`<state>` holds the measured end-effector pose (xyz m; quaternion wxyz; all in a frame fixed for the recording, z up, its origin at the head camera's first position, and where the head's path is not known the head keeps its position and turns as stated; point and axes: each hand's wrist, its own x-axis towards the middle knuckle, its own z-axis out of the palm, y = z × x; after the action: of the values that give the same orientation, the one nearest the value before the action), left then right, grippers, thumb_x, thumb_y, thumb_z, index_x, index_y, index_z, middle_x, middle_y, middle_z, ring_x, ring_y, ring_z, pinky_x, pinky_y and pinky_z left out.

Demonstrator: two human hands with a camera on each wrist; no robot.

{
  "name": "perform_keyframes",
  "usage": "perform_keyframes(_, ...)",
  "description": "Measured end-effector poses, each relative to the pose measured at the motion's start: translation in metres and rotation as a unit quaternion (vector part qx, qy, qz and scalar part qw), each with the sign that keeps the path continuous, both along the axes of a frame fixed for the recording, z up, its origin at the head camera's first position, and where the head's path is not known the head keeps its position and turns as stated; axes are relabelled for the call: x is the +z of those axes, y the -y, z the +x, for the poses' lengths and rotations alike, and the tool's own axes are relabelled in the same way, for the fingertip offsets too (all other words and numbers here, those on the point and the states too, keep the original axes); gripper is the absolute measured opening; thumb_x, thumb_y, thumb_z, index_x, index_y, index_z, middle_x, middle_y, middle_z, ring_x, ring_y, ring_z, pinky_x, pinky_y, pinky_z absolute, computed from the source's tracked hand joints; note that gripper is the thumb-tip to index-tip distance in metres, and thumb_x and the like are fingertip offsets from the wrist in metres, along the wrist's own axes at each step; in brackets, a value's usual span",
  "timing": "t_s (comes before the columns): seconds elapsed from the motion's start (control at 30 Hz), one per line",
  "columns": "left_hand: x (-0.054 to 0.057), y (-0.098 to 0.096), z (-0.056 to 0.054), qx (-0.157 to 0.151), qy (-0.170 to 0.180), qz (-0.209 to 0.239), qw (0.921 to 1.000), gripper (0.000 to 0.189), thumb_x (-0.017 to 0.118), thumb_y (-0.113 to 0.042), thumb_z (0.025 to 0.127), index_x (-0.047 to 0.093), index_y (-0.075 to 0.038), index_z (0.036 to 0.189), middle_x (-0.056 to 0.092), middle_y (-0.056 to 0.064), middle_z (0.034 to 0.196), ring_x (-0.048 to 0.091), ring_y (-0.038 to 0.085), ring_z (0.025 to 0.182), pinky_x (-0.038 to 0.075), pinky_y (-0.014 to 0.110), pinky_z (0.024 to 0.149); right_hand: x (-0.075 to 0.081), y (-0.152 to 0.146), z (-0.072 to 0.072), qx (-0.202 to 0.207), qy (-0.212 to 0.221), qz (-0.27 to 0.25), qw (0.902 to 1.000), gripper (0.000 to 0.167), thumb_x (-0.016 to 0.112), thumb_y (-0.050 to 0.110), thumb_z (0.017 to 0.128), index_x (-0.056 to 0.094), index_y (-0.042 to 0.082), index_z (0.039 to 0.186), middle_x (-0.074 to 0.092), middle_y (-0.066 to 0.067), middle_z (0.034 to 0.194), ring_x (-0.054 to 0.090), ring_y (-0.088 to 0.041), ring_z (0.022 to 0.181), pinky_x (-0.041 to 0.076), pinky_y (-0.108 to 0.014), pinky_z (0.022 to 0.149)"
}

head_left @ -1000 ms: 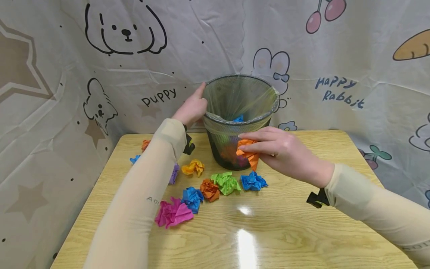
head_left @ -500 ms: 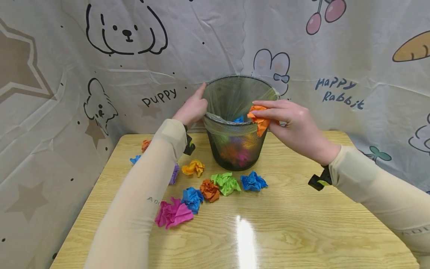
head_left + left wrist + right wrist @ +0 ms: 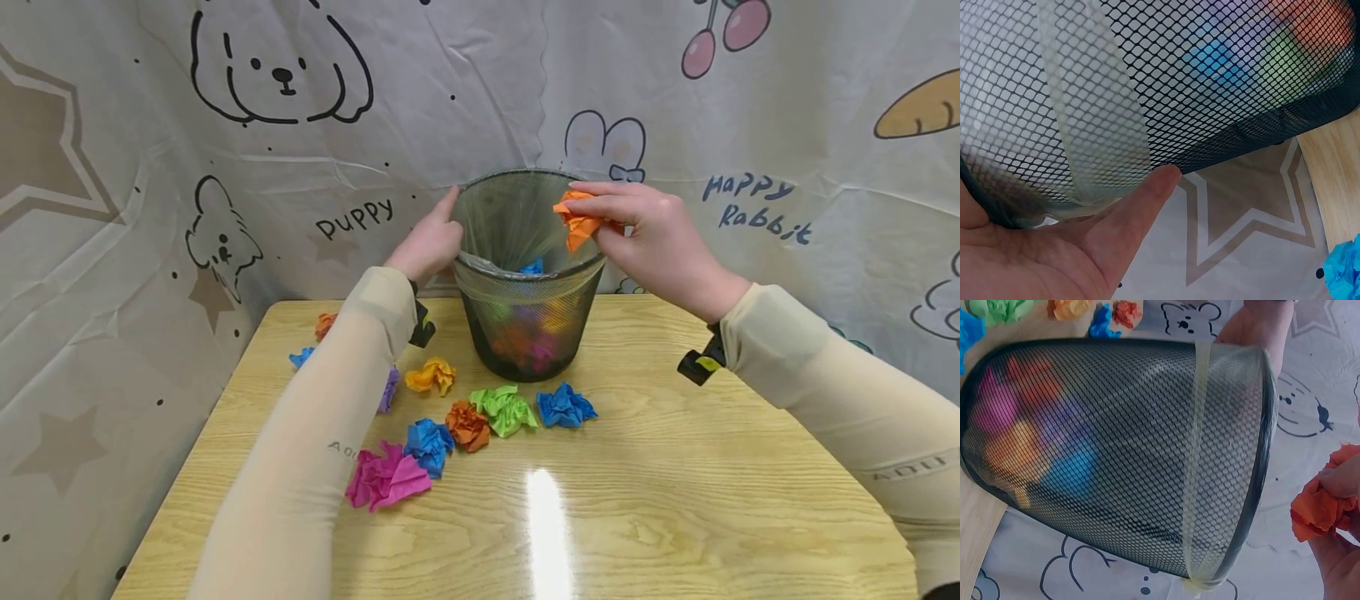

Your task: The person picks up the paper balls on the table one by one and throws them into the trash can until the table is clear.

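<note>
Staged tabletop booth: cartoon-printed backdrop sheet (image 3: pixel 150 167) hung around wooden table (image 3: pixel 675 500).

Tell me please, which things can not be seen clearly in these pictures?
- Head view: the left forearm covers most of a purple paper ball.
- Head view: the paper balls inside the mesh wastebasket are blurred colours behind mesh and liner; their number is unclear.
- Left wrist view: the left hand is cut by the frame edge.
- Right wrist view: the orange paper ball and right hand are cut by the edge.
</note>
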<state>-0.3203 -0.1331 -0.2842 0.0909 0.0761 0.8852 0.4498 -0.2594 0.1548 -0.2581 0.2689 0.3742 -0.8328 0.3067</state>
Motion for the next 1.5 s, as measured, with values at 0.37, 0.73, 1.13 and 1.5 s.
perform_keyframes(0.37,0.001,-0.001,0.001,0.001,-0.006,0.005,1.0,0.063,0.021,-0.015,0.109,-0.004,-0.025,0.166,0.001,-0.002,0.172,0.041,0.014,0.06,0.039,0.034,0.06,0.009,0.005,-0.014,-0.074,0.096,0.055,0.9911,0.041,0.051,0.005,0.1,0.072,0.018,0.133,0.061,0.002,0.143,0.057,-0.02,0.128,0.033,-0.03,0.065)
perform_keyframes(0.73,0.0,-0.001,-0.001,0.006,-0.007,0.01,0.9999,0.064,0.021,-0.013,0.108,-0.003,-0.024,0.167,0.003,0.0,0.172,0.035,0.015,0.052,0.039,0.032,0.056,0.013,0.02,-0.033,-0.083,0.144,0.12,0.9787,0.045,0.044,0.004,0.1,0.069,0.016,0.136,0.058,-0.007,0.147,0.052,-0.029,0.135,0.035,-0.038,0.075)
perform_keyframes(1.13,-0.001,-0.001,-0.003,0.006,-0.005,0.003,1.0,0.064,0.021,-0.014,0.108,-0.003,-0.026,0.166,0.003,0.0,0.172,0.022,0.012,0.045,0.036,0.03,0.049,0.011,0.026,-0.041,-0.083,0.166,0.155,0.9703,0.047,0.044,0.004,0.1,0.067,0.017,0.139,0.055,-0.005,0.15,0.053,-0.029,0.133,0.037,-0.039,0.077)
perform_keyframes(1.5,0.001,-0.001,-0.001,0.003,-0.004,-0.007,1.0,0.064,0.021,-0.014,0.109,-0.004,-0.026,0.166,0.005,0.001,0.172,0.023,0.011,0.044,0.034,0.028,0.048,0.011,0.023,-0.038,-0.08,0.16,0.185,0.9663,0.055,0.044,0.019,0.101,0.049,0.023,0.155,0.039,-0.005,0.162,0.028,-0.029,0.151,0.022,-0.051,0.12)
